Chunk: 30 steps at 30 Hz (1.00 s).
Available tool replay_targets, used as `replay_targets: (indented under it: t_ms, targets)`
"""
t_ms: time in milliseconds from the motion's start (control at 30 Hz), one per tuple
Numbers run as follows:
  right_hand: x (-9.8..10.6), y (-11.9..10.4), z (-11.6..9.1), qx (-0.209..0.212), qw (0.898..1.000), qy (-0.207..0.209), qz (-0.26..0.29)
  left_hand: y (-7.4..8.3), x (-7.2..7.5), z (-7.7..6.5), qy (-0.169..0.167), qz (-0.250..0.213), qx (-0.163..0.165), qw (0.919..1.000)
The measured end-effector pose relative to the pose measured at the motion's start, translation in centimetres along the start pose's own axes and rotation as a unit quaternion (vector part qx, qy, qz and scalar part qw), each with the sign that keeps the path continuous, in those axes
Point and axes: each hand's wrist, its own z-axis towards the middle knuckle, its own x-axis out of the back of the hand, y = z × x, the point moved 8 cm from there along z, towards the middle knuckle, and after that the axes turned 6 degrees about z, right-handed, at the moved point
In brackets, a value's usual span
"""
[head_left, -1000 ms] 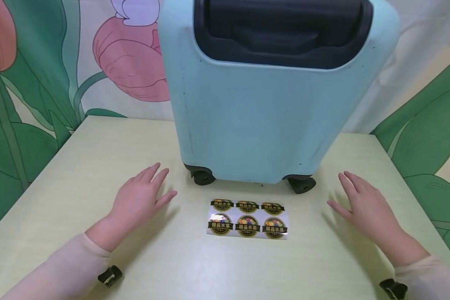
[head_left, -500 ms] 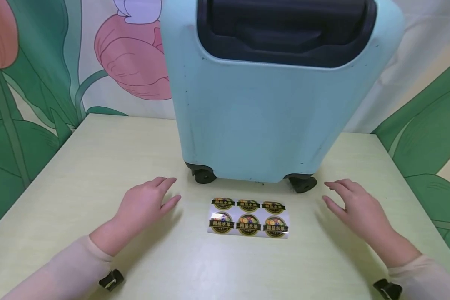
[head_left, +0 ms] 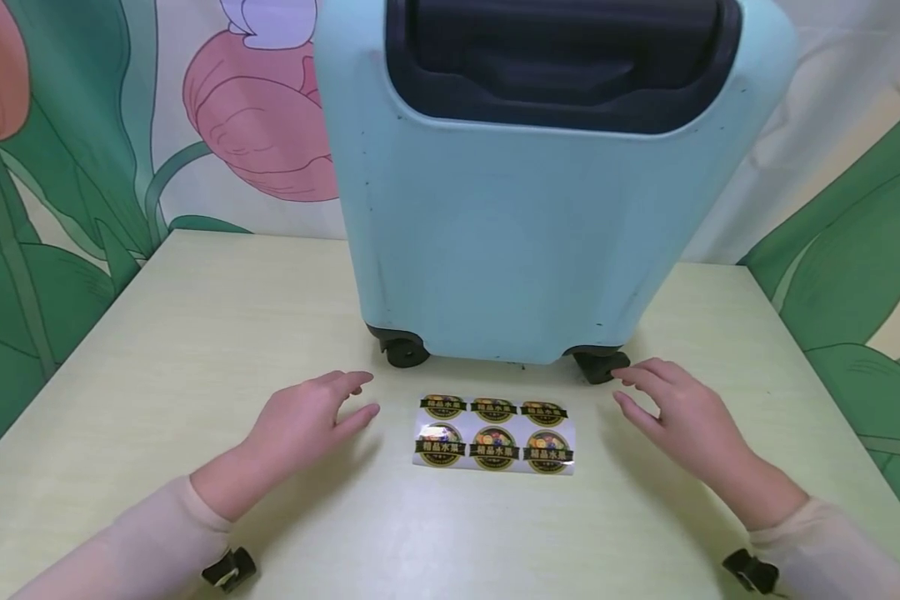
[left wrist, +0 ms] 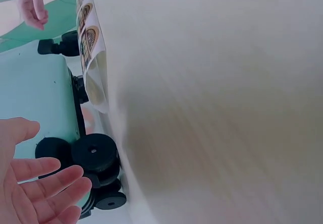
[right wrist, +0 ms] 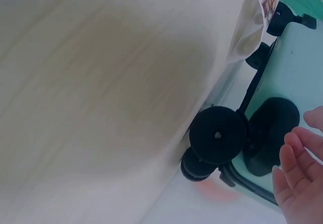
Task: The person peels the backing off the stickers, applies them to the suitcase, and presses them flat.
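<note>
A sheet of round fruit stickers (head_left: 495, 483) lies on the table in the head view, its black and gold labels in two rows. My left hand (head_left: 300, 425) hovers to the left of the sheet, fingers loosely bent and holding nothing. To the right of it hangs my right hand (head_left: 686, 417), also holding nothing, its fingertips near the suitcase's right front wheel (head_left: 598, 367). In the left wrist view the left fingers (left wrist: 55, 193) are spread in front of dark wheels. The sticker sheet (left wrist: 91, 37) appears edge-on there, its near end curling up.
A light blue suitcase (head_left: 495, 242) with a black recessed handle panel (head_left: 570, 58) stands upright on the pale table (head_left: 255, 292), behind the sheet. A patterned curtain (head_left: 270, 125) hangs behind. Each sleeve carries a small black clip (head_left: 228, 569).
Both hands have moved inward towards the sticker sheet, the left one to the right and the right one to the left. Sheet and suitcase stay put.
</note>
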Motion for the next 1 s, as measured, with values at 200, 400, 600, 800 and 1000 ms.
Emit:
replay_targets:
  t_ms: [200, 400, 600, 800, 1000]
  targets:
    - [-0.3, -0.9, 0.3, 0.018, 1.000, 0.006, 0.011, 0.3, -0.8, 0.2, -0.048, -0.052, 0.021, 0.9973]
    - [-0.8, -1.8, 0.6, 0.038, 0.999, 0.007, 0.023, 1.0, -1.6, 0.0, -0.089, -0.114, 0.033, 0.9889]
    - [-1.3, -2.6, 0.7, 0.067, 0.997, 0.008, 0.034, 1.4, -2.2, -0.1, -0.112, -0.181, 0.042, 0.9761]
    - [-1.5, -3.5, 0.9, 0.082, 0.996, 0.010, 0.044, 1.7, -2.7, -0.1, -0.134, -0.244, 0.058, 0.9588]
    - [-2.0, -4.2, 1.2, 0.082, 0.996, -0.007, 0.041, 2.0, -3.0, -0.1, -0.151, -0.277, 0.073, 0.9461]
